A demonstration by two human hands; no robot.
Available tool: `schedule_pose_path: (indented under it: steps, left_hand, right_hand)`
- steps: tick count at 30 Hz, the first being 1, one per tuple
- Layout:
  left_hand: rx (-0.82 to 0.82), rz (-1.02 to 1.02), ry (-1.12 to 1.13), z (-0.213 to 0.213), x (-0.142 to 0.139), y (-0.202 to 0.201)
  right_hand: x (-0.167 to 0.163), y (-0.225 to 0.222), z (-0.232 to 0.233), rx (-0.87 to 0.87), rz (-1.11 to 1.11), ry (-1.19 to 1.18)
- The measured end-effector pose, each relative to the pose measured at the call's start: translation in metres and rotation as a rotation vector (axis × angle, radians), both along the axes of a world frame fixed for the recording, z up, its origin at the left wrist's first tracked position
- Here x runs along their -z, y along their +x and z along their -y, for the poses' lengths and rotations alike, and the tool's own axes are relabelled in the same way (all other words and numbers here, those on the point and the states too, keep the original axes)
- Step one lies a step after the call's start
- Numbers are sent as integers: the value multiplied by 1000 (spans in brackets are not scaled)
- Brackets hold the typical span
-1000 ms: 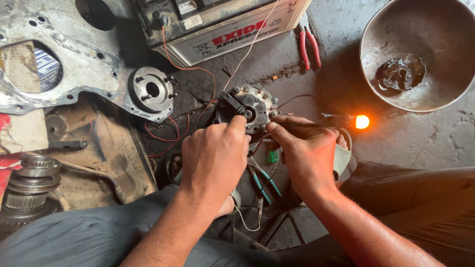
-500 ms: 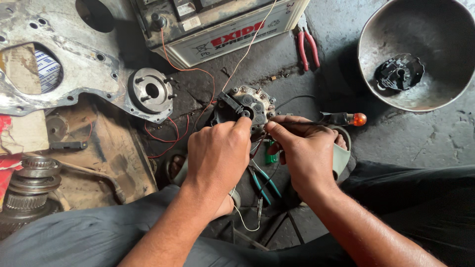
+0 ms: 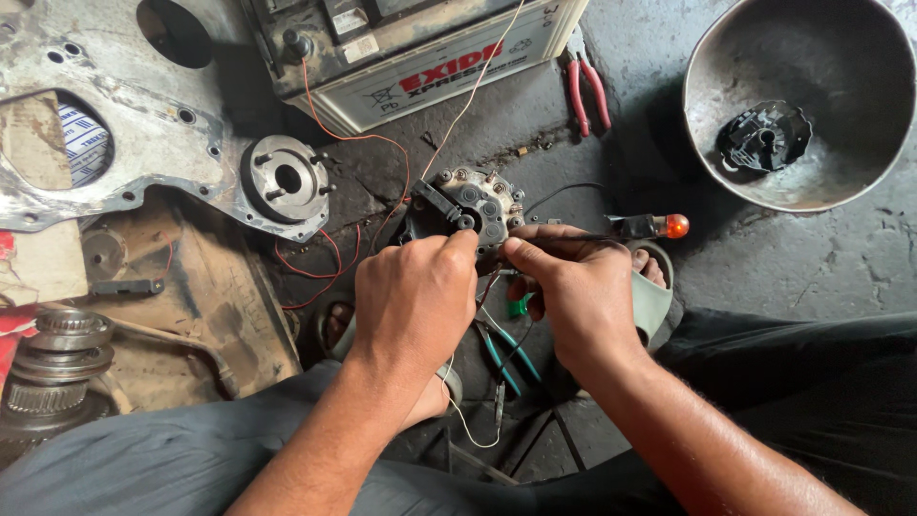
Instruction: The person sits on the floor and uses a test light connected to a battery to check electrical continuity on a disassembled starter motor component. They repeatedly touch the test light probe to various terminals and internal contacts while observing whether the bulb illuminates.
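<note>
The round metal part sits at the centre of the floor, with the left hand at its six o'clock and the right hand at four o'clock. The battery lies at twelve o'clock behind it. The pliers lie at one o'clock, the metal bowl at two, with a small part in it. The flange plate lies at nine o'clock, the gear stack at eight. The test lamp lies at three o'clock.

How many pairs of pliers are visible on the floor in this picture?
2. The red-handled pliers lie beside the white car battery, at the top. The teal-handled pliers lie below the two hands, partly covered by them; more tools may be hidden there.
</note>
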State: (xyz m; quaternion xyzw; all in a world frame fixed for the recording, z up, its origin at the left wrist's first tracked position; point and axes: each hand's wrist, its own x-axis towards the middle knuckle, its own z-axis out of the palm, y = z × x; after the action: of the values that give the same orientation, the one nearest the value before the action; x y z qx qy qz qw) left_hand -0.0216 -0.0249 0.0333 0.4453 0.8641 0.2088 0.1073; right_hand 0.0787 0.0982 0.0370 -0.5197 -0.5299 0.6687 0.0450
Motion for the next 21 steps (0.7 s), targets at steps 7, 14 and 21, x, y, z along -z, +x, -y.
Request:
schedule_pose_path:
  steps: [7,14,21]
  left_hand:
    - [-9,-23,-22,-3,1,-2]
    - [-17,-10,9,-1,-2,-6]
    - [-163,60,105,-5,-9,-10]
  right_hand:
    - [2,0,-4,40,-51,-122]
    - [4,1,-3,65,-134,-81]
    - [7,1,-5,136,-309,13]
